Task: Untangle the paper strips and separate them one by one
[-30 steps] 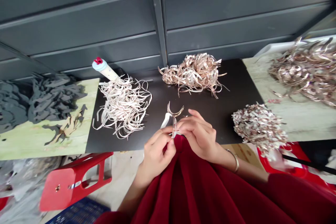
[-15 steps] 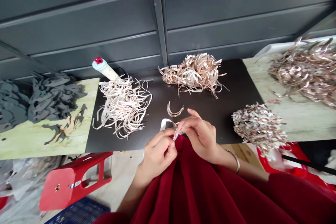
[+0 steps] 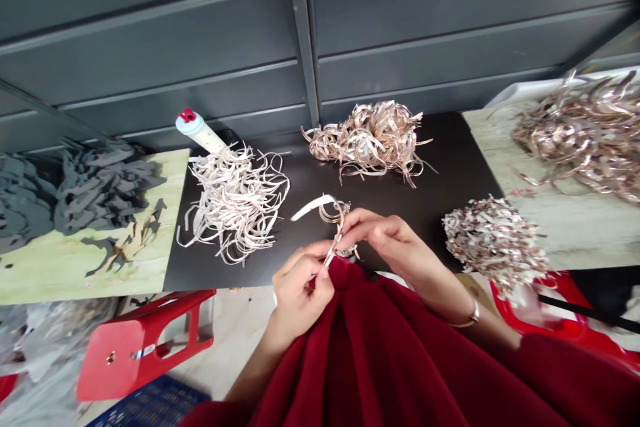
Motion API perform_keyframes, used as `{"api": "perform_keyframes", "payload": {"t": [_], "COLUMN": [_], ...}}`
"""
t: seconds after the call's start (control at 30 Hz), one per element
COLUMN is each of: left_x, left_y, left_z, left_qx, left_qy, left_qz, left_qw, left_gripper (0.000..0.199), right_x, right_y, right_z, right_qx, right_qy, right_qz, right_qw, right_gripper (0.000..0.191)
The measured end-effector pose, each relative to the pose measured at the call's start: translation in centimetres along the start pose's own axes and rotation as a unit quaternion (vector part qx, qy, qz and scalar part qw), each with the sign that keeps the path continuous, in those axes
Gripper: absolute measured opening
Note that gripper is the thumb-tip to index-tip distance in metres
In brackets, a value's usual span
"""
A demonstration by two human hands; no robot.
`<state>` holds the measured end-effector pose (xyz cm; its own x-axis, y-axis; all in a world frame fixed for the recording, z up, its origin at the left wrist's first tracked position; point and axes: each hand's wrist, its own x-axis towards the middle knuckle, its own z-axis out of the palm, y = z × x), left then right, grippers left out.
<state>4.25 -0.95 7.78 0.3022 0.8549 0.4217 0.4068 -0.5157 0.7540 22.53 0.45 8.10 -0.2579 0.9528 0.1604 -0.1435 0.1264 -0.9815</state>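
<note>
My left hand [image 3: 303,290] pinches the lower end of a thin rose-gold and white strip [image 3: 336,240] near the front edge of the black tabletop. The fingers of my right hand [image 3: 395,243] press against the same strip higher up. Its white upper end curls over to the left. Behind it lies a small curved bundle of strips [image 3: 327,215], partly covered. A pile of white strips [image 3: 237,203] is to the left, and a rose-gold pile [image 3: 377,137] lies beyond my hands. Short curled pieces [image 3: 493,240] are heaped at the right.
A pale bottle with a red top [image 3: 203,133] stands behind the white pile. Dark grey pieces [image 3: 100,183] lie far left, more rose-gold strips [image 3: 590,137] far right. A red stool [image 3: 113,353] is below, and grey panels [image 3: 200,33] rise behind the table.
The strip's white end has swung up and further out over the table. My right hand has shifted slightly right and turned, its fingers now further up the strip; my left hand has barely moved.
</note>
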Motion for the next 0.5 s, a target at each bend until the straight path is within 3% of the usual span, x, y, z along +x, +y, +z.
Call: {"api": "perform_keyframes", "payload": {"t": [0.1, 0.2, 0.3, 0.4, 0.5], "left_x": [0.0, 0.0, -0.1, -0.2, -0.3], "left_y": [-0.1, -0.1, -0.1, -0.1, -0.2], "left_z": [0.2, 0.4, 0.5, 0.5, 0.5], "left_qx": [0.003, 0.008, 0.010, 0.007, 0.012], "left_qy": [0.017, 0.017, 0.006, -0.001, 0.001], "left_qz": [0.000, 0.001, 0.009, 0.021, 0.022], "left_qw": [1.000, 1.000, 1.000, 1.000, 1.000], "left_gripper": [0.021, 0.020, 0.018, 0.017, 0.016], "right_x": [-0.3, -0.6, -0.8, -0.7, -0.5], "right_y": [0.2, 0.9, 1.6, 1.5, 1.1], "right_z": [0.5, 1.5, 2.3, 2.5, 2.5], "right_qx": [-0.133, -0.283, -0.340, -0.318, -0.305], "right_qy": [0.034, 0.131, 0.202, 0.179, 0.145], "right_qz": [-0.089, -0.175, -0.240, -0.288, -0.276], "right_qw": [0.987, 0.934, 0.887, 0.885, 0.900], "right_gripper": [0.034, 0.018, 0.014, 0.021, 0.020]}}
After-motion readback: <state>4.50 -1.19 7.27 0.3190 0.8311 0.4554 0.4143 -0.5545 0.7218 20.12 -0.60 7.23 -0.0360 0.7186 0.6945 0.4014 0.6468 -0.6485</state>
